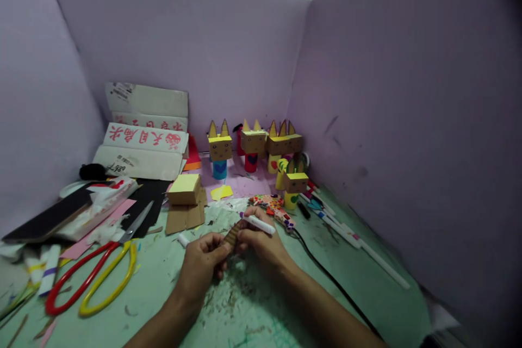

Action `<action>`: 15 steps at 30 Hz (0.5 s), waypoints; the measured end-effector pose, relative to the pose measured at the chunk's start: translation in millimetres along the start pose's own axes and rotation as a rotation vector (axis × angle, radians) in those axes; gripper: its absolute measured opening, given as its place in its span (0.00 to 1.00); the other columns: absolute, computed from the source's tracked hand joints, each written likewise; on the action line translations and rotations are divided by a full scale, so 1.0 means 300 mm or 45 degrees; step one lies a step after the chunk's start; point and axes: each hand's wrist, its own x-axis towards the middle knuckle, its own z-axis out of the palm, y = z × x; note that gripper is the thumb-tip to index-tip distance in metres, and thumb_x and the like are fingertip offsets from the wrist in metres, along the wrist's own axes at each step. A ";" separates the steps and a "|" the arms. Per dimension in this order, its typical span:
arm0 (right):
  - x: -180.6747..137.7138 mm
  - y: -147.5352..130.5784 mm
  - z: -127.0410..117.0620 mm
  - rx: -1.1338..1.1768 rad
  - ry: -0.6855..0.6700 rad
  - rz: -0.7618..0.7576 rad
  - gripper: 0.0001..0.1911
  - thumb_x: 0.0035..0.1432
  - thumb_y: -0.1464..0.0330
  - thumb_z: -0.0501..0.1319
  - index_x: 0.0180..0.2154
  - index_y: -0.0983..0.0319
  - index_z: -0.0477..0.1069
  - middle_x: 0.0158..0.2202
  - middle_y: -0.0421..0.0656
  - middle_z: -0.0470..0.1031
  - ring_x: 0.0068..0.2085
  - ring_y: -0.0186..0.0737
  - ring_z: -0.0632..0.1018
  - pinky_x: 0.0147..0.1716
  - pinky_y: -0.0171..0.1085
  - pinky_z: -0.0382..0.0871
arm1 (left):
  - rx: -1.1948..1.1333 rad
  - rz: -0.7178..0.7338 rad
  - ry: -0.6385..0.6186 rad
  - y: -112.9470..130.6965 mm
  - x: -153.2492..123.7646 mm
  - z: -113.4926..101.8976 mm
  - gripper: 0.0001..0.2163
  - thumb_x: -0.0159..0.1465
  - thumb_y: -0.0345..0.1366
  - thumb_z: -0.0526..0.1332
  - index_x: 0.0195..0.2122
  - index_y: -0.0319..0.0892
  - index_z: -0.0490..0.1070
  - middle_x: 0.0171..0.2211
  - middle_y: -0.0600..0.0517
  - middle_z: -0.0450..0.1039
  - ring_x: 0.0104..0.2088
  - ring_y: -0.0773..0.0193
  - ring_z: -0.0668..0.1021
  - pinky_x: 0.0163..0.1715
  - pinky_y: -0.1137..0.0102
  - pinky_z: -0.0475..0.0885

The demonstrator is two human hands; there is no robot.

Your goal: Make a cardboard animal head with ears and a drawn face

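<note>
both hands — left hand point(203, 263), right hand point(261, 244) — pinch a cardboard strip point(232, 235) (white marker point(259, 224) in right).

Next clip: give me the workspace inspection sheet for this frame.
Surface: green mat, scratched, strewn with paper scraps.
Job's things: small cardboard piece pinched by left hand; white marker in right hand.
Clutter: scissors at left; cardboard blocks; paper figures along the back wall; more markers at right; folded boxes at back left.
Grippers: both hands closed on their things, close together.
Cables: black cable running beside the right forearm.
Surroundings: lilac partition walls on three sides.
</note>
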 end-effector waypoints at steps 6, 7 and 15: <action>0.007 0.001 0.003 0.042 -0.028 -0.010 0.19 0.32 0.78 0.57 0.31 0.58 0.59 0.18 0.30 0.68 0.16 0.28 0.64 0.14 0.27 0.58 | 0.050 0.034 -0.093 0.009 -0.005 -0.003 0.13 0.42 0.43 0.66 0.21 0.37 0.70 0.11 0.58 0.62 0.12 0.73 0.62 0.14 0.77 0.54; 0.007 0.000 0.001 0.046 -0.039 -0.003 0.19 0.32 0.78 0.57 0.31 0.58 0.59 0.18 0.30 0.68 0.16 0.28 0.64 0.14 0.27 0.58 | 0.056 0.039 -0.096 0.006 -0.006 -0.003 0.13 0.42 0.43 0.66 0.21 0.37 0.70 0.11 0.58 0.62 0.12 0.73 0.62 0.14 0.77 0.54; 0.021 0.012 -0.035 0.086 -0.113 0.061 0.21 0.34 0.76 0.64 0.34 0.58 0.61 0.27 0.34 0.73 0.22 0.30 0.72 0.21 0.29 0.65 | -0.048 -0.102 0.001 -0.043 -0.001 -0.025 0.15 0.42 0.46 0.70 0.22 0.40 0.71 0.11 0.58 0.62 0.13 0.72 0.62 0.15 0.76 0.55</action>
